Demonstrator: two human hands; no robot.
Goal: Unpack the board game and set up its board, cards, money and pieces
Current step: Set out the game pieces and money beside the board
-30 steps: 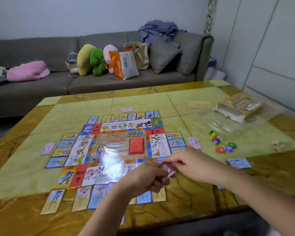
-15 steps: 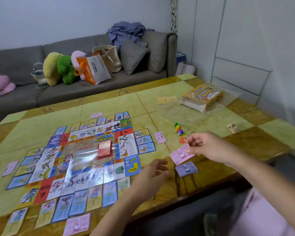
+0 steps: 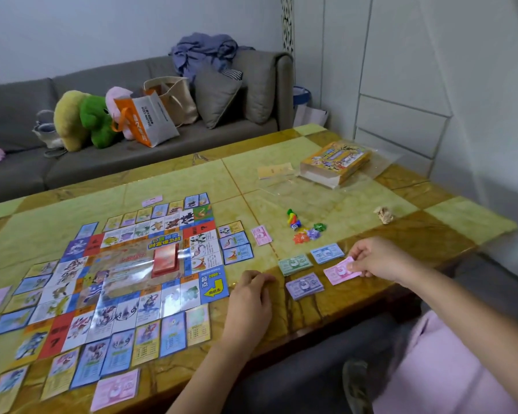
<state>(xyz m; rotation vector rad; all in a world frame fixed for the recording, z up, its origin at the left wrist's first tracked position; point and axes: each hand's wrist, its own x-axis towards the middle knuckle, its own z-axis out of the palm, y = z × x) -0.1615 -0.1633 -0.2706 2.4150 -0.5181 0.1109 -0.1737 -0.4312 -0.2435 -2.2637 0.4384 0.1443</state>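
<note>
Pink banknotes [image 3: 340, 271] are pinched in my right hand [image 3: 377, 258] between thumb and curled fingers, and the stack's near end touches the marble worktop [image 3: 311, 306] by the front edge. Three other money stacks lie just beside it: purple notes [image 3: 305, 285] to the left, green notes [image 3: 295, 264] behind those, and blue notes [image 3: 326, 253] near my knuckles. None of the stacks touch each other.

My left hand [image 3: 251, 294] rests on the worktop with its fingers loosely curled. It holds nothing and sits just off the board's near right corner. The board [image 3: 126, 273] lies flat on the left half of the worktop, glossy under the light, with a red deck of cards [image 3: 165, 259] near its middle. Property cards [image 3: 174, 334] lie in rows around its edges, and a single pink note [image 3: 261, 235] lies just past its right side.

Beyond the money is a small cluster of coloured playing pieces [image 3: 307, 231]. There seems to be a die among them, though it is too small to be sure. A crumpled scrap of paper [image 3: 384, 215] lies well to their right. The yellow game box [image 3: 335, 161] stands at the far right on a sheet of clear plastic wrap [image 3: 281, 186].

Behind the worktop, a grey sofa [image 3: 18, 115] holds soft toys [image 3: 84, 119], shopping bags [image 3: 150, 115] and cushions [image 3: 216, 95].
</note>
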